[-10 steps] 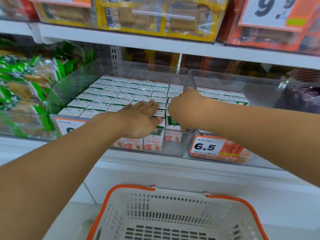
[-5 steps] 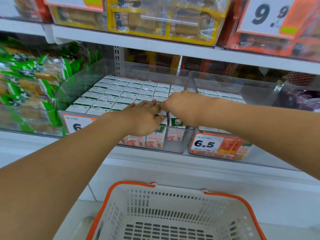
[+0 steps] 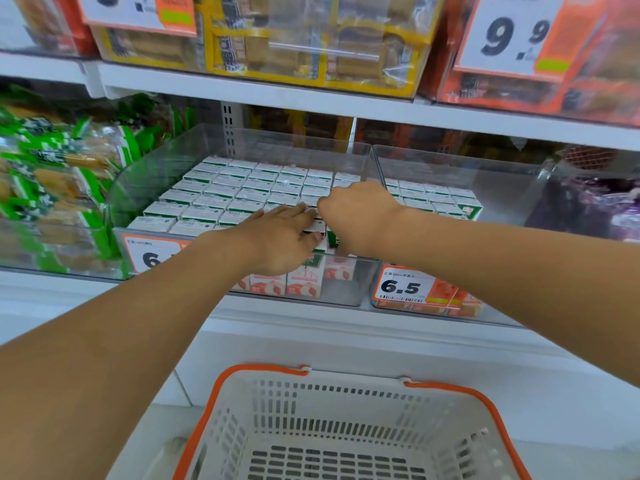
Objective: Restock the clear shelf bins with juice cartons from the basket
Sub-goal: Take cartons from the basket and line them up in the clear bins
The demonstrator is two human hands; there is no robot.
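Observation:
Small white-topped juice cartons [image 3: 256,188] fill the left clear bin [image 3: 145,181] in tight rows, with peach pictures showing through its front wall. My left hand [image 3: 280,237] lies flat on the front-row carton tops, fingers straight. Just to its right, my right hand [image 3: 356,216] is curled over a green-topped juice carton [image 3: 333,239] standing at the bin's front right corner. The two hands' fingers nearly touch. The right clear bin [image 3: 502,188] holds more cartons [image 3: 433,199]. Below, the white basket with an orange rim [image 3: 263,368] shows no cartons in its visible part.
Price tags reading 6.5 [image 3: 401,287] hang on the bin fronts. Green snack packs [image 3: 52,188] fill the bin at left and dark purple packs [image 3: 588,209] sit at right. The shelf above [image 3: 311,98] carries yellow and orange boxes close over the bins.
Both hands stay in the left bin. My right hand has slid slightly left until it meets the left hand's fingertips. The view has tilted up a little.

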